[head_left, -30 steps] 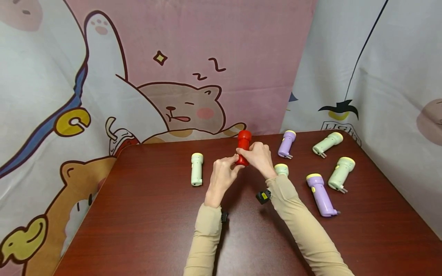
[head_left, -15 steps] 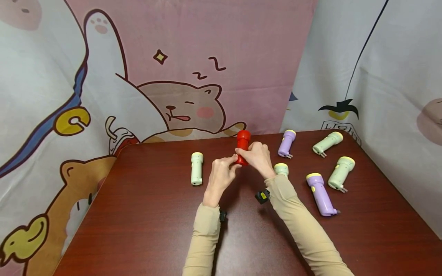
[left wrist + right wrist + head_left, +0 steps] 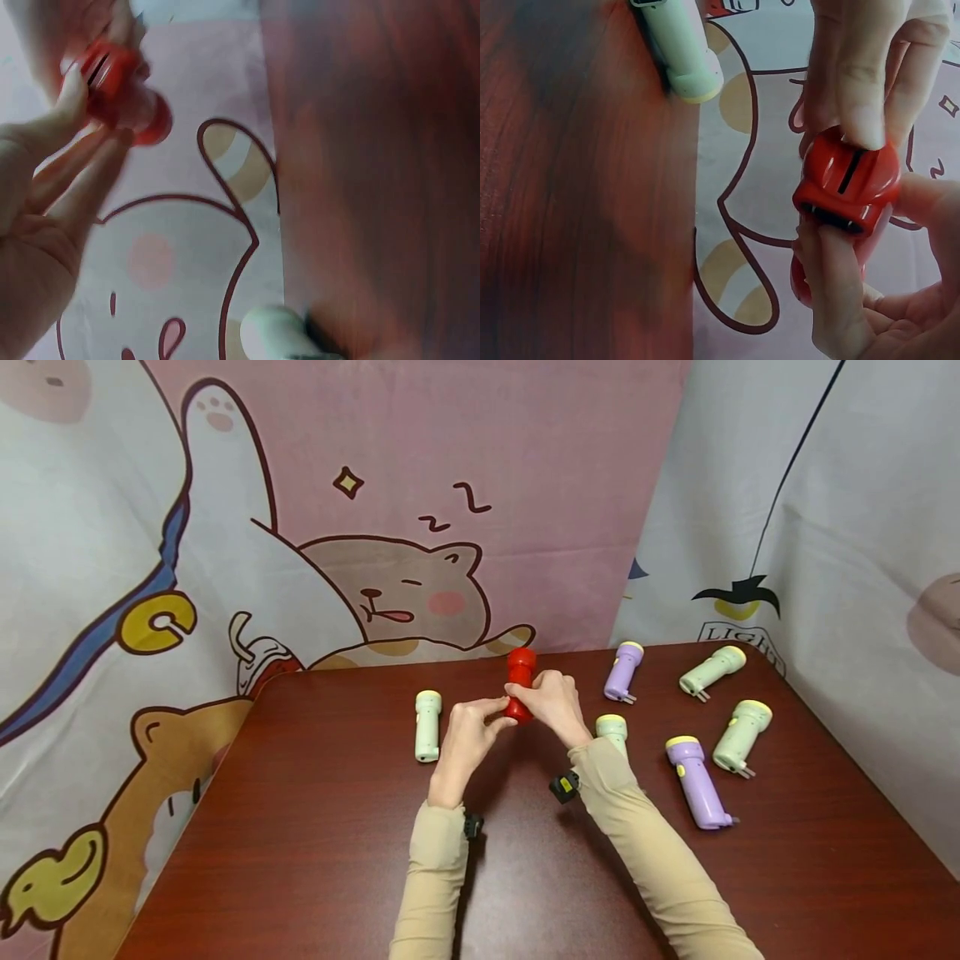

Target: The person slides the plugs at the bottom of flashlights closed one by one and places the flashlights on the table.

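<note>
A red flashlight [image 3: 521, 665] is held up off the table by both hands, its wide head pointing away from me. My left hand [image 3: 467, 739] pinches its tail end between thumb and fingers. Curled round the body is my right hand [image 3: 556, 703]. In the right wrist view the tail of the red flashlight [image 3: 847, 176] faces the camera, showing a dark slot and a dark recess at its edge. The left wrist view shows the left hand's fingers [image 3: 82, 176] against the same end, slightly blurred.
On the dark wooden table [image 3: 322, 860] a pale green flashlight [image 3: 427, 727] lies left of the hands. Another green flashlight [image 3: 612, 729] is partly hidden by the right forearm. To the right lie two purple flashlights [image 3: 701, 785] and two more green flashlights [image 3: 741, 737], some with plug prongs out.
Both hands have shifted slightly left together with the red flashlight, and its head has dropped a little. The other flashlights lie where they were.
</note>
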The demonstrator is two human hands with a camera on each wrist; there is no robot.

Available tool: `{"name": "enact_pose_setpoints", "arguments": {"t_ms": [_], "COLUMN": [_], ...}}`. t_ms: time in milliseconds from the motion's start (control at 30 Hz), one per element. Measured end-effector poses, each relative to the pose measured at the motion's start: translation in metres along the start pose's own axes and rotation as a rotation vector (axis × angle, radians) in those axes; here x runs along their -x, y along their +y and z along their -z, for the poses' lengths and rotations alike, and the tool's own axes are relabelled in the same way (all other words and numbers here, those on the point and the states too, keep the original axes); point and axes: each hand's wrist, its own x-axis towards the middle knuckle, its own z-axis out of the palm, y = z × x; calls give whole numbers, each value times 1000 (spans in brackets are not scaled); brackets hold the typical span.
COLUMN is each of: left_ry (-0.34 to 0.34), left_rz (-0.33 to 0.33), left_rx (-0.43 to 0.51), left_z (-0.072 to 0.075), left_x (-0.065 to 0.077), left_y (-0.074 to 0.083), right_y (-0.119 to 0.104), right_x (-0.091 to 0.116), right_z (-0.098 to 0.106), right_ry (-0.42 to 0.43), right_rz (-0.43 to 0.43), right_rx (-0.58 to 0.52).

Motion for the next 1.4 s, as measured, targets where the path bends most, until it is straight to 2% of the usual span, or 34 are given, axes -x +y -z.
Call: {"name": "enact_pose_setpoints", "arguments": {"t_ms": [67,133,300,367,467,767,1067,1267,1400], "left_ry": [-7,11,45,28,-1,-73,-48,-44,-48], "left_rz": [46,123,429,531,610,680,719,715,710], "left_rx": [-31,-99,-306,-344,-350,-308,-295,-298,-301], "left_z": [6,13,28,32,35,38,39,38,37], "left_x": [0,2,12,16,21,26,25,24,24], "left_y": [-5,-12,-35,-44,-54,-60,-59,-60,-61], "right_y": [1,1,3,3,2,-9,-22,-22,-23], "right_x": [0,-1,-1,-1,-1,3,2,1,1], "right_z": [-3,-5,-13,-17,-26,-64,-102,-117,-123], "right_ry": [-6,-10,-11,-12,-15,-67,-108,-117,-113], "right_rz": [-4,-5,7,18,40,87,72,45,59], "right_rx": [2,4,5,10,9,6,45,51,61]}}
